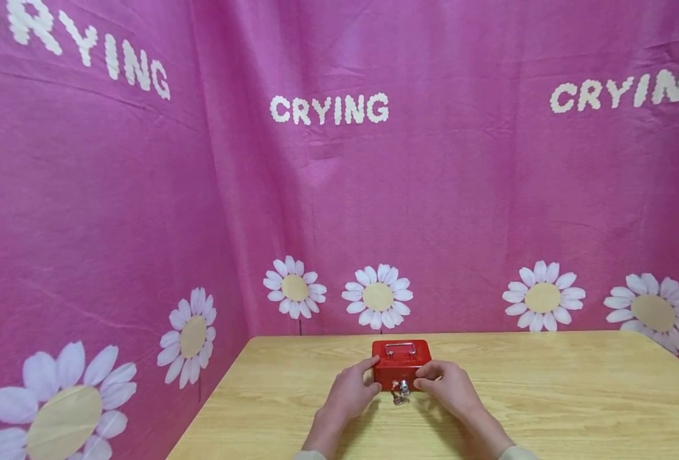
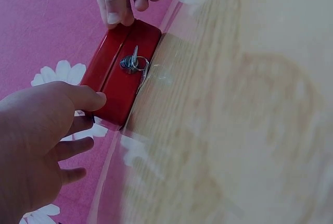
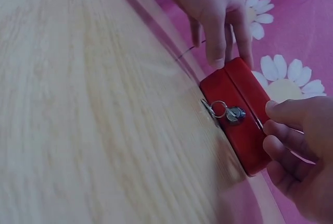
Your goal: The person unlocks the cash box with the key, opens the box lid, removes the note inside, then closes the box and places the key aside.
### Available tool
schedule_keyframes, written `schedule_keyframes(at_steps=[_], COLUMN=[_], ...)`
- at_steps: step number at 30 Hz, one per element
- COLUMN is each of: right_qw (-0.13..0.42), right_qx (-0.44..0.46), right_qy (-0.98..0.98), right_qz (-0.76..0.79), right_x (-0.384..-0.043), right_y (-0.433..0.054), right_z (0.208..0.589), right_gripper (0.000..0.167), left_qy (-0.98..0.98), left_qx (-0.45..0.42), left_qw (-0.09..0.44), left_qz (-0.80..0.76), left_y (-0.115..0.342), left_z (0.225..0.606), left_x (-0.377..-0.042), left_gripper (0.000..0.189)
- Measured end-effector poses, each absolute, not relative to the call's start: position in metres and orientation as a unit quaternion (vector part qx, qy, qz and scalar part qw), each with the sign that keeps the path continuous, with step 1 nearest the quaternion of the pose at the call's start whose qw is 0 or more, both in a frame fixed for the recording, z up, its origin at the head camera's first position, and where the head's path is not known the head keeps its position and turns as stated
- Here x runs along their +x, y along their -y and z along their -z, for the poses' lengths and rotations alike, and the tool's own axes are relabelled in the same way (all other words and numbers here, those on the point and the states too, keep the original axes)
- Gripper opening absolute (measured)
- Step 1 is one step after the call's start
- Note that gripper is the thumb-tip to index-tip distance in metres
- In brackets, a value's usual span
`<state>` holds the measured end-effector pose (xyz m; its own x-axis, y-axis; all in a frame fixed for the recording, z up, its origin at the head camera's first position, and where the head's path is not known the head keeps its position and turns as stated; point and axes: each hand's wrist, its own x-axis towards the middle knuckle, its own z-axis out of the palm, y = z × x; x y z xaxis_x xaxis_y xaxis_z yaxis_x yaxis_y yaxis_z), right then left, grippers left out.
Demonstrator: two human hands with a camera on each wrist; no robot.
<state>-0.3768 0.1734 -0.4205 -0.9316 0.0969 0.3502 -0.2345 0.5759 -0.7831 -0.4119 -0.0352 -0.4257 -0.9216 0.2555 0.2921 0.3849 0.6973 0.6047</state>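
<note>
A small red cash box sits on the wooden table, its front with the lock facing me. A silver handle lies on top of its lid. In the keyhole is a key, with a ring and another key hanging from it. My left hand holds the box's left end, thumb at the front corner. My right hand grips the right end, its thumb and curled fingers at the lid seam. The lid is down, and a thin bright line shows along the seam near the right thumb.
The pale wooden table reaches back to a pink cloth printed with daisies and white letters. More of this cloth hangs along the left side. The box stands close to the far table edge.
</note>
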Motion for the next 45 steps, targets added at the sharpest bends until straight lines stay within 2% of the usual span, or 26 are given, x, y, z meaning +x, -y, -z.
schedule_keyframes(at_steps=[12, 22, 35, 45], right_qw=[0.178, 0.195, 0.187, 0.189], right_qx=[0.033, 0.017, 0.001, 0.006], right_qy=[0.870, 0.867, 0.856, 0.848], right_qz=[-0.458, -0.458, -0.482, -0.495], right_x=[-0.378, -0.380, -0.380, -0.382], right_y=[-0.182, -0.195, -0.198, -0.201], right_z=[0.417, 0.423, 0.424, 0.429], right_gripper=[0.014, 0.019, 0.028, 0.026], left_qy=[0.906, 0.893, 0.893, 0.896], left_qx=[-0.187, -0.182, -0.174, -0.169], left_qw=[0.090, 0.064, 0.073, 0.075], left_qz=[0.368, 0.407, 0.408, 0.403], left_y=[0.039, 0.037, 0.038, 0.039], left_z=[0.425, 0.426, 0.425, 0.426], left_x=[-0.410, -0.413, -0.411, -0.411], left_gripper=[0.057, 0.062, 0.057, 0.055])
